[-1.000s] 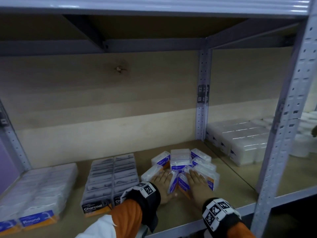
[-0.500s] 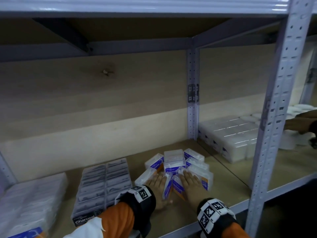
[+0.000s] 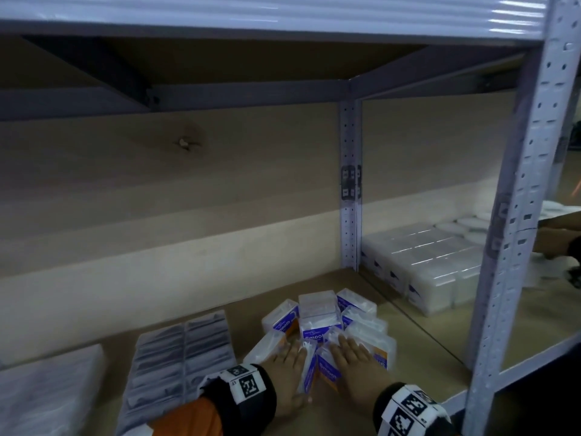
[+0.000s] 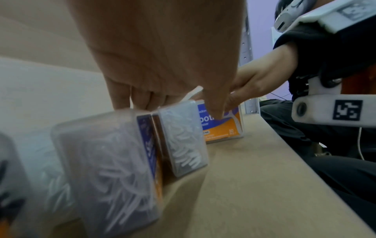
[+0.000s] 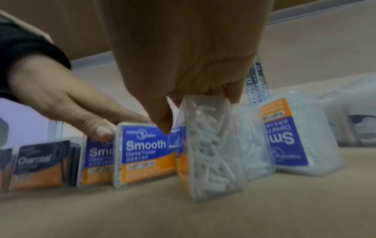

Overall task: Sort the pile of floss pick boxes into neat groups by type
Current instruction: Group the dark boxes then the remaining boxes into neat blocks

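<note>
Clear Smooth boxes (image 3: pixel 317 333) stand between my flat, straight-fingered left hand (image 3: pixel 287 369) and right hand (image 3: pixel 358 365), squaring them.

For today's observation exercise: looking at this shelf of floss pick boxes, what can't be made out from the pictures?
- Head view: the left hand and right hand cover part of the Smooth boxes, so their count is unclear.
- Head view: the left stack is blurred and cut off; its label is unreadable.
- Right wrist view: small print on the front Smooth box is blurred.
</note>
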Demonstrator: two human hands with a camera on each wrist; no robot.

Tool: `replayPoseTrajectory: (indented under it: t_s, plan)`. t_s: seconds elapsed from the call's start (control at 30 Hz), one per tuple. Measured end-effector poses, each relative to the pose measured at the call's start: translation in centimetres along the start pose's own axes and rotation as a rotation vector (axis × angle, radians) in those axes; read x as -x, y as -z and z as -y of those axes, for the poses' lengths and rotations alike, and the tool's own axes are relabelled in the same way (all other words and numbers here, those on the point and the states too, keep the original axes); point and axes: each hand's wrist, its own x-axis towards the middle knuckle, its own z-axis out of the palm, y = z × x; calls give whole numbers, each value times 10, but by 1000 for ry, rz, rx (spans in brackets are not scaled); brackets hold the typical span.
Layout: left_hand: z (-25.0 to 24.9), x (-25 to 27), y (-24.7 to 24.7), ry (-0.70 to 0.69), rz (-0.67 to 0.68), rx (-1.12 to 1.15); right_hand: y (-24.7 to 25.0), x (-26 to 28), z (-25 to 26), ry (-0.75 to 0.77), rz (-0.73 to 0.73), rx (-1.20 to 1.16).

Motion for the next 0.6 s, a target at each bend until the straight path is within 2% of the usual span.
replayPoseTrajectory:
  t_s: [0.17, 0.3, 0.5, 0.6]
  plan:
    - [10, -2, 18, -120, 62, 7, 36, 2, -8, 62, 12, -156]
    - [22, -9, 34, -299, 3, -2, 69, -11, -5, 18, 26, -66]
    - [52, -33, 64, -321, 82, 129, 99, -50, -8, 54, 49, -39]
    - [71, -53, 74, -277, 80, 228, 106, -72, -16, 47, 38, -8]
